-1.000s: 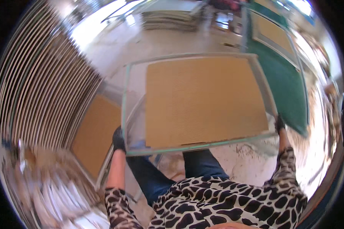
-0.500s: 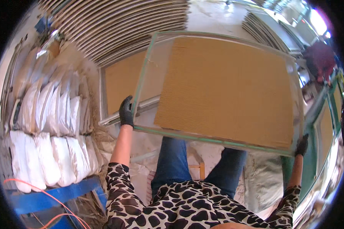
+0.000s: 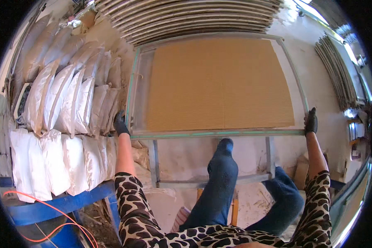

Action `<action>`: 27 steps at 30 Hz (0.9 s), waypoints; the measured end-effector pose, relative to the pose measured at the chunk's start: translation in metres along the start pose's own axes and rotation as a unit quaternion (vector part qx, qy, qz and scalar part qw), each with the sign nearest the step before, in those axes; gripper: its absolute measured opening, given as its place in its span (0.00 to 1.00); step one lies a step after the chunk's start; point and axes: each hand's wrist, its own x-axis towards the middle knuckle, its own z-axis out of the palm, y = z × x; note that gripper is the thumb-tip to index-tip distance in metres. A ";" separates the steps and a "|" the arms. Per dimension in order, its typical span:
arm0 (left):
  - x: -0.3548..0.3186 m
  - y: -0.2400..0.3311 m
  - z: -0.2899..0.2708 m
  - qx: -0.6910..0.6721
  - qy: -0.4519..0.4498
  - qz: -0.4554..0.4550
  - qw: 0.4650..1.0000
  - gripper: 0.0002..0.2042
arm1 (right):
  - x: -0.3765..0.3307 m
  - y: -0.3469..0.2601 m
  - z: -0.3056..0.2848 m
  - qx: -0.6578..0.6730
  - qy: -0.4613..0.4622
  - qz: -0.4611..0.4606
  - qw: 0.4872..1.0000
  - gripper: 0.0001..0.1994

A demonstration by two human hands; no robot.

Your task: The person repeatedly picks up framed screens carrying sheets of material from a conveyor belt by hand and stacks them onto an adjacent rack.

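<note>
A wide rectangular frame [image 3: 219, 133] with green-edged sides and a mesh-like base carries a tan, finely ribbed sheet [image 3: 219, 84]. My left hand [image 3: 120, 124], in a dark glove, is closed on the frame's left side near the front corner. On the opposite side my right hand [image 3: 311, 121], also in a dark glove, holds the frame by its right front corner. The frame looks level, in front of me. Below its front edge shows a grey metal stand [image 3: 186, 184]; whether the frame rests on it, I cannot tell.
A tall stack of similar frames [image 3: 194, 16] stands just beyond. At left, filled white sacks [image 3: 72, 161] line up over a blue metal rack [image 3: 62, 204] with an orange hose [image 3: 49, 206]. More panels [image 3: 337, 72] lean at the right. My leg [image 3: 221, 182] reaches under the frame's front edge.
The frame has come from a tilted hold to a level one, now over the spot where another framed tan sheet showed. My view has turned left, and both hands keep their grip.
</note>
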 end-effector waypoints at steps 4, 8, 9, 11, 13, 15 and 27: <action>0.047 -0.002 -0.025 0.007 0.049 0.048 0.998 0.14 | 0.012 0.001 0.076 -0.028 -0.003 -0.012 1.000 0.29; 0.061 -0.033 -0.006 -0.003 0.047 0.017 0.999 0.14 | 0.029 0.008 0.097 -0.043 -0.004 0.007 0.999 0.29; 0.070 -0.034 -0.015 0.012 0.024 0.004 1.000 0.15 | 0.029 0.011 0.106 -0.048 -0.017 0.026 0.998 0.28; 0.087 -0.043 -0.034 0.032 0.006 -0.010 0.999 0.16 | 0.041 0.036 0.118 -0.040 -0.035 -0.011 0.999 0.27; 0.105 -0.052 -0.049 0.235 0.056 0.223 0.944 0.17 | 0.051 0.062 0.132 -0.027 -0.050 -0.047 0.997 0.26; 0.108 -0.083 -0.020 0.282 -0.007 0.203 0.937 0.18 | 0.066 0.081 0.106 -0.092 0.055 -0.274 0.956 0.21; 0.162 -0.104 -0.030 0.715 -0.027 0.190 0.672 0.20 | 0.067 0.114 0.067 -0.545 -0.016 -0.194 0.816 0.09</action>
